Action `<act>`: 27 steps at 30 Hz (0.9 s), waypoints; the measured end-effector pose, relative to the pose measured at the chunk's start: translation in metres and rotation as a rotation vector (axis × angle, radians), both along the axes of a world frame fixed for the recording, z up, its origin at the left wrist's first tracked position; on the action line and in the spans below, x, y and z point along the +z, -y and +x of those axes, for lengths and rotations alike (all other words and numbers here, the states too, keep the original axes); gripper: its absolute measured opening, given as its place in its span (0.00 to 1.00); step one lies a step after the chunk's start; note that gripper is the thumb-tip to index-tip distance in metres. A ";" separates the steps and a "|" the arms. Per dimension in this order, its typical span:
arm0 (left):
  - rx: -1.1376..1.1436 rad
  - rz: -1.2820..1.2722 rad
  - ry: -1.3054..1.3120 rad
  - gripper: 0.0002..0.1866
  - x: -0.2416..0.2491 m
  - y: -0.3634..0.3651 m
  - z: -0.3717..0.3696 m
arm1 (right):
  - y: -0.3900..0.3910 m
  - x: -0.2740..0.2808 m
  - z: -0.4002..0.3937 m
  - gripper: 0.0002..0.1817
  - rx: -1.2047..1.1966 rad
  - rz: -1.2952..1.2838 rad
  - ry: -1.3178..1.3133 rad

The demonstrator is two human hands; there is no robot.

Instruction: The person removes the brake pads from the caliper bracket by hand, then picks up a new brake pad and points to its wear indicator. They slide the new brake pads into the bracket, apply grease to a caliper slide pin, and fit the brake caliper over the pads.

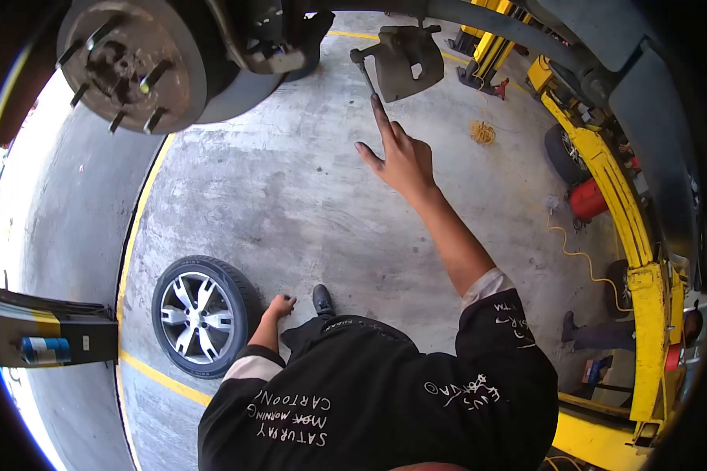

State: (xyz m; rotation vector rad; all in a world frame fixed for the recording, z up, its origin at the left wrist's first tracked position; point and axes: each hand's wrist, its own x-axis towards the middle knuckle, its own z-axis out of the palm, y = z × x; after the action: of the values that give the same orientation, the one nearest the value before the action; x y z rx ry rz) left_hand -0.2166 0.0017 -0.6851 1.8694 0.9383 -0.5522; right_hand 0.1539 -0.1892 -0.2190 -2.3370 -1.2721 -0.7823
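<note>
My right hand (404, 157) is raised, thumb and index finger stretched out, the other fingers partly hidden. Its darkened index fingertip meets the lower end of a slim, wrench-like metal bar (365, 76). That bar slants down from a bolt at the left side of a brake caliper (407, 64), which hangs under the vehicle. Low beside my body is my left hand (281, 305), with its fingers curled in; whatever they hold, if anything, is too small to make out. A brake disc and hub (133, 67) with several bare studs is at upper left.
A wheel with tyre (199, 316) lies on the floor near my left arm. Yellow lift parts (605, 184) run along the right, with a red cylinder (587, 200) and hoses. A coiled yellow hose (483, 132) lies farther off. Another person's leg (601, 336) shows at right.
</note>
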 end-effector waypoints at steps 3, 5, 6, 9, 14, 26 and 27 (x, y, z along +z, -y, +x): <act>0.024 -0.047 -0.216 0.25 0.002 -0.042 -0.072 | -0.033 0.001 0.022 0.46 -0.049 0.066 0.068; 0.075 -0.103 -0.328 0.27 0.010 -0.065 -0.112 | -0.045 0.003 0.029 0.46 -0.058 0.125 0.104; 0.112 -0.149 -0.382 0.28 0.004 -0.080 -0.126 | -0.048 0.005 0.028 0.46 -0.087 0.093 0.101; 0.198 -0.155 -0.418 0.27 0.025 -0.101 -0.137 | -0.051 0.000 0.029 0.46 -0.137 0.051 0.092; 0.375 -0.137 -0.217 0.24 0.032 -0.110 -0.096 | -0.043 -0.029 0.033 0.47 -0.074 0.185 0.105; 0.258 -0.227 0.044 0.21 0.061 -0.108 0.027 | -0.045 -0.031 0.026 0.48 -0.107 0.232 0.045; 0.240 -0.229 0.024 0.21 0.061 -0.111 0.026 | -0.051 -0.018 0.026 0.48 -0.124 0.216 0.063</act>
State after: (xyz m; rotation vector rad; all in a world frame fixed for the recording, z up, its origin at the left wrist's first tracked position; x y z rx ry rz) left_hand -0.1911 0.1123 -0.6245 1.5318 1.0215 -0.4689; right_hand 0.1799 -0.1382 -0.2367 -2.2478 -1.0176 -0.9879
